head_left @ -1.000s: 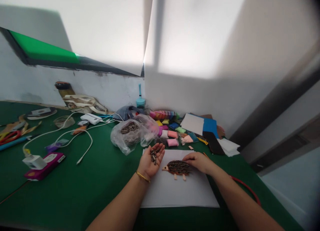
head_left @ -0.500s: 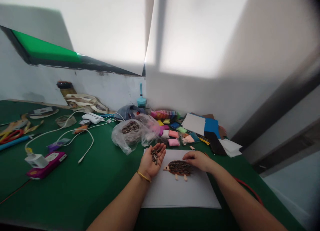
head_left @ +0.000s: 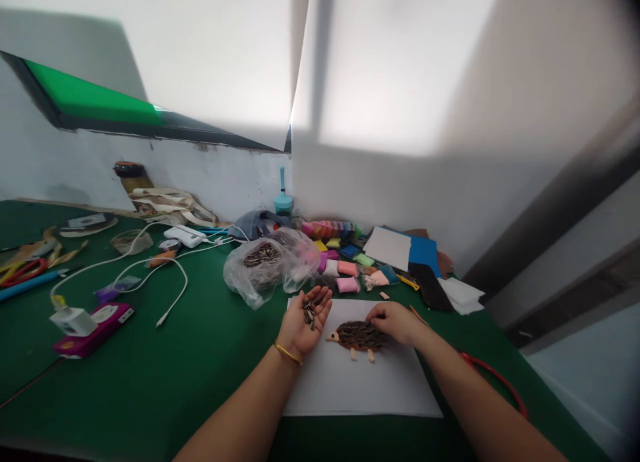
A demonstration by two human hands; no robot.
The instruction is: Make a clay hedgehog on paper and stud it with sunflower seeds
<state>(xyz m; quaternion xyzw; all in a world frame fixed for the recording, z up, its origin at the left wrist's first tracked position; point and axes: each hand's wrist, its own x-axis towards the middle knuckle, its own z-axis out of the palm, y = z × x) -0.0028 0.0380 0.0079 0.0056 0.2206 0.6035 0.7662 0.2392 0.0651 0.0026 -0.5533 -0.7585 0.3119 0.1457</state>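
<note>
My left hand [head_left: 301,325] is palm up, cupping a small pile of striped sunflower seeds [head_left: 311,313]. On the white paper [head_left: 345,390] lies a flat hedgehog figure [head_left: 357,336], with a pale face, two pale feet, an orange-brown lower edge and overlapping dark seeds over its back. My right hand [head_left: 397,323] reaches in from the right, its thumb and forefinger pinched at the upper right of the hedgehog's back. Whatever is between those fingertips is too small or hidden to make out.
Behind the paper, a clear plastic bag [head_left: 241,281] holds more seeds. Colourful clay packs [head_left: 347,269] lie to its right, near a yellow cutter [head_left: 409,283]. A magenta power strip [head_left: 83,343] and white cables spread at left. A red cord [head_left: 500,375] curves beside my right forearm.
My right forearm has shifted slightly, and the right fingertips sit a little closer on the hedgehog's back. The left hand with the seeds stays still.
</note>
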